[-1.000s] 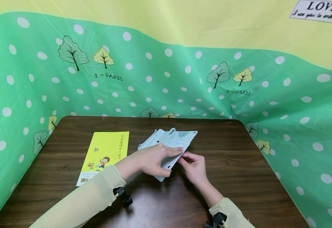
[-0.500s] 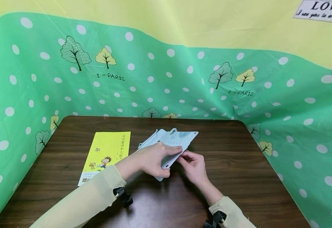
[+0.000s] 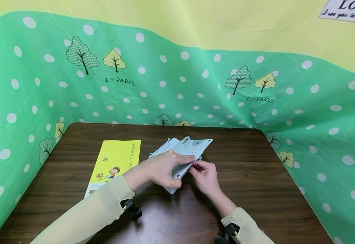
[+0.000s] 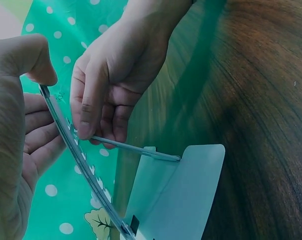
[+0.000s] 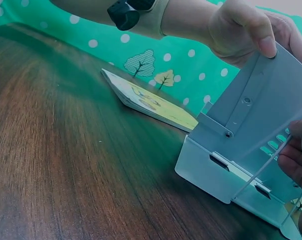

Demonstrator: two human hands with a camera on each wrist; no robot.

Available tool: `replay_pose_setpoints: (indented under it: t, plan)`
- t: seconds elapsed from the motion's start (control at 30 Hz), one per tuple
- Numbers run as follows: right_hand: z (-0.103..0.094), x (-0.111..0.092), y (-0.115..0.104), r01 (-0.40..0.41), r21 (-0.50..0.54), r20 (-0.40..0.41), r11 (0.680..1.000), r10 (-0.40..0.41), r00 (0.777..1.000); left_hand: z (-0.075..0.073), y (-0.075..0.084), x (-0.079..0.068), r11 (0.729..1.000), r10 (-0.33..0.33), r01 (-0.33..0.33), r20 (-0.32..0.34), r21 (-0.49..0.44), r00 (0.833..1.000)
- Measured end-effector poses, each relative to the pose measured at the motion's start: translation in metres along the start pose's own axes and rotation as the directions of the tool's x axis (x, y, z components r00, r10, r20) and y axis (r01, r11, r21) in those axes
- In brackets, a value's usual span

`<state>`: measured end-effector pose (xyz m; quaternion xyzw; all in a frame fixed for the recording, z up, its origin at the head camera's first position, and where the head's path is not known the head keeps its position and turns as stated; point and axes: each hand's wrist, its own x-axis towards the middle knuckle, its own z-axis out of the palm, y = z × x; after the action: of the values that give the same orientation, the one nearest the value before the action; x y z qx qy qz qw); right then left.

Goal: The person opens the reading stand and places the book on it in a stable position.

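Observation:
A pale blue metal book stand [image 3: 192,146] stands unfolded near the middle of the table, its back panel tilted up. My left hand [image 3: 165,168] grips the panel's edge, thumb on one face and fingers on the other. Behind the panel, my right hand [image 3: 206,178] pinches the thin wire support rod [image 4: 136,148]. The rod's end is right at the row of toothed slots [image 5: 273,145] in the panel. In the left wrist view, the flat base plate [image 4: 196,190] lies on the table, with the rod running from it up to my right fingertips.
A yellow children's book [image 3: 116,159] lies flat to the left, partly covered by my left forearm. The dark wooden table [image 3: 256,183] is bordered by a green dotted cloth [image 3: 177,88] at the back and sides.
My right hand has shifted slightly left with the rod toward the panel. My left hand keeps its grip on the panel. The head view has turned a little.

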<state>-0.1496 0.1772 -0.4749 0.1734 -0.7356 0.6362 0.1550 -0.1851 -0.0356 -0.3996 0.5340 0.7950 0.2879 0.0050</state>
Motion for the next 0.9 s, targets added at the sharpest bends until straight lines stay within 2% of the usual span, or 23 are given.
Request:
replay_pose_setpoints:
  t: [0.43, 0.9]
  plan:
    - [-0.0036, -0.0028, 0.0014, 0.016, -0.021, -0.008, 1.0, -0.016, 1.0, 0.0027, 0.0003, -0.0002, 1.0, 0.027, -0.027, 0.01, -0.006, 1.0]
    - [-0.0044, -0.0036, 0.0, -0.002, -0.01, -0.014, 1.0, 0.002, 1.0, 0.0026, 0.0003, -0.0006, 1.0, 0.014, -0.014, 0.021, 0.002, 1.0]
